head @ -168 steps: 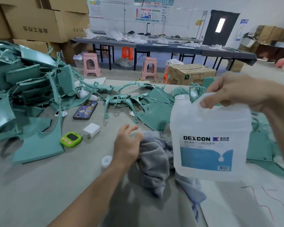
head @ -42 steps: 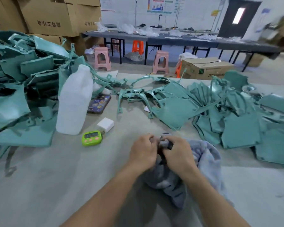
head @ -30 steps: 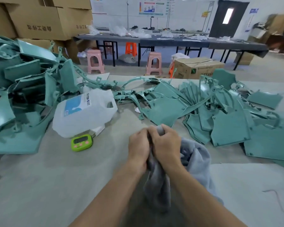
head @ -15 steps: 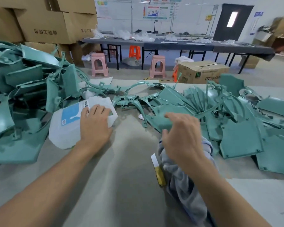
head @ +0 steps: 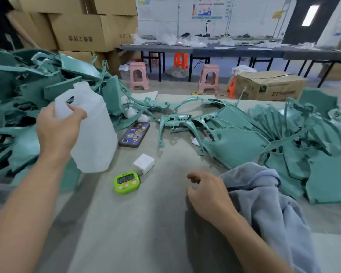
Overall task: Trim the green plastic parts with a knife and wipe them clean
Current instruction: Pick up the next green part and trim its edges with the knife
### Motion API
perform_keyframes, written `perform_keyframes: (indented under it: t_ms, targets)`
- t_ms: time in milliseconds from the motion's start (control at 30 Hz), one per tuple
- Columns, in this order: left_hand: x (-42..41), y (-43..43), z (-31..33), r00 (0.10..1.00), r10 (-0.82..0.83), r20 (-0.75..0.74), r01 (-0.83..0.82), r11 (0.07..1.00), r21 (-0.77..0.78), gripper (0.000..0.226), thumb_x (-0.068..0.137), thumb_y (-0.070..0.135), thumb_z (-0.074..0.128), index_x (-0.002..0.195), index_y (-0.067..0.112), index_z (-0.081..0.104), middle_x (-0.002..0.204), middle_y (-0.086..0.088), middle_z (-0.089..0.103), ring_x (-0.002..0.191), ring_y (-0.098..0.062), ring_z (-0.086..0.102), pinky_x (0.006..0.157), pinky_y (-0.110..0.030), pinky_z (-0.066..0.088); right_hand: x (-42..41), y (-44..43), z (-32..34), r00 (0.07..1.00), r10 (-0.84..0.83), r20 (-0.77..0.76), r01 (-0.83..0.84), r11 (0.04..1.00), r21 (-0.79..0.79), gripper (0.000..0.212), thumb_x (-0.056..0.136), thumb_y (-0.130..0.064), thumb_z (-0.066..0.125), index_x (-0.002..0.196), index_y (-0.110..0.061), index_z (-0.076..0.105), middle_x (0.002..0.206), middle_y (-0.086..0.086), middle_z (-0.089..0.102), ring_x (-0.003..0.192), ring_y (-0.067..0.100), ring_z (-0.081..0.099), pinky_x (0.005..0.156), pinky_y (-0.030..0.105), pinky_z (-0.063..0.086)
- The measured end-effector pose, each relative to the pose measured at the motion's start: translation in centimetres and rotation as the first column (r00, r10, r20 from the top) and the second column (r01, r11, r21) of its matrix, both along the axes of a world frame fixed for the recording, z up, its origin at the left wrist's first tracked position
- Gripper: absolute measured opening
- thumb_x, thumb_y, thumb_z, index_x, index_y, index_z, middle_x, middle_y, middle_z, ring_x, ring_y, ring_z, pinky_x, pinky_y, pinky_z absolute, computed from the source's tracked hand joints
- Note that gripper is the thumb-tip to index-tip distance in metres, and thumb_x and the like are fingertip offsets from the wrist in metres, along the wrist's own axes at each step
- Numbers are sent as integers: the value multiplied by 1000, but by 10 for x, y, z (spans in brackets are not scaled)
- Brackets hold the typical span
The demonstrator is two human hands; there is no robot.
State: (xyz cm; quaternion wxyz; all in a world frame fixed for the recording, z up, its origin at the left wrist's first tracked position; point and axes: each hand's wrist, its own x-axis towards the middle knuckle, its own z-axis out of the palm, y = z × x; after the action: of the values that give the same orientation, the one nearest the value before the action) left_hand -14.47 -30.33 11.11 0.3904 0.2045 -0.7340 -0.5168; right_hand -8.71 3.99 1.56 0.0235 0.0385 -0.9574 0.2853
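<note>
Table (head: 146, 223): left grip (head: 56, 133) clasps jug (head: 95, 138) handle; right grip (head: 209, 196) loosely curled beside cloth (head: 264, 203).

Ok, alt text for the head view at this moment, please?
A person's left hand grips an upright translucent white plastic jug by its handle at a grey table; the right hand lies loosely curled beside a crumpled grey-blue cloth. Piles of teal-green plastic parts lie on both sides, with a lime-green digital timer between the hands.

Cloth (head: 264, 203) cut off below — green parts (head: 8, 85) (left pile) cropped.
</note>
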Motion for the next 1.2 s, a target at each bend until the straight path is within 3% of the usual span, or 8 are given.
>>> perform_keyframes:
  t_ms: [333, 500, 633, 800, 900, 1033, 1133, 1200]
  targets:
    - [22, 1, -12, 972, -220, 84, 219, 975, 19, 15, 61, 43, 75, 73, 36, 69, 77, 19, 63, 60, -7, 55, 56, -28, 40, -2, 39, -3, 992, -95, -89, 105, 987, 119, 41, 91, -32, 63, 132, -29, 64, 122, 0, 70, 106, 19, 65, 94, 35, 54]
    - [16, -5, -17, 986, -136, 100, 141, 989, -40, 25, 63, 49, 73, 72, 28, 63, 60, 17, 54, 48, -6, 45, 50, -25, 33, -2, 42, -10, 990, -79, -114, 91, 991, 100, 36, 92, -30, 64, 128, -28, 66, 112, -1, 71, 95, 15, 64, 86, 28, 53]
    - [9, -21, -18, 998, 4, 63, 1, 997, -78, 42, 66, 53, 70, 82, 16, 60, 65, 11, 55, 58, -17, 48, 55, -34, 38, -2, 45, -12, 983, -117, -139, 128, 989, 79, 36, 92, -30, 66, 128, -27, 67, 117, -2, 71, 100, 15, 63, 87, 26, 49]
    - [9, -16, -17, 993, 69, 98, -43, 967, -250, 33, 71, 55, 65, 90, 28, 63, 78, 11, 65, 64, -23, 59, 52, -42, 51, -3, 51, -12, 981, -126, -149, 138, 988, 71, 37, 93, -28, 67, 131, -25, 66, 122, -4, 71, 105, 14, 62, 89, 23, 44]
    - [21, -1, -14, 993, 41, 113, 0, 940, -340, 50, 64, 57, 73, 111, 49, 55, 98, 28, 63, 91, -17, 64, 70, -46, 57, -4, 52, -8, 973, -138, -184, 128, 990, -65, 40, 92, -24, 70, 131, -25, 66, 124, -3, 71, 108, 16, 63, 96, 27, 46]
    - [37, 20, -11, 988, 101, -114, -150, 781, -606, 87, 66, 55, 70, 143, 36, 34, 149, 21, 37, 143, -25, 37, 115, -51, 35, -19, 60, 15, 874, -294, -388, 215, 948, -234, 49, 88, -17, 74, 136, -18, 61, 124, 3, 66, 112, 11, 49, 98, 28, 40]
    - [43, 59, -10, 951, -20, -309, -252, 532, -808, 73, 79, 42, 67, 144, 21, 41, 155, 10, 34, 146, -29, 30, 123, -40, 22, -43, 73, 33, 822, -375, -428, 388, 920, -61, 78, 87, -23, 75, 154, -16, 36, 160, 9, 38, 148, 26, 27, 120, 45, 26]
    - [43, 95, -17, 956, -99, -276, -197, 484, -853, 63, 82, 33, 68, 138, 13, 48, 149, -8, 43, 145, -31, 32, 123, -35, 18, -58, 84, 42, 859, -417, -299, 448, 893, 43, 94, 88, -29, 74, 161, -20, 16, 169, 10, 17, 156, 30, 10, 124, 47, 13]
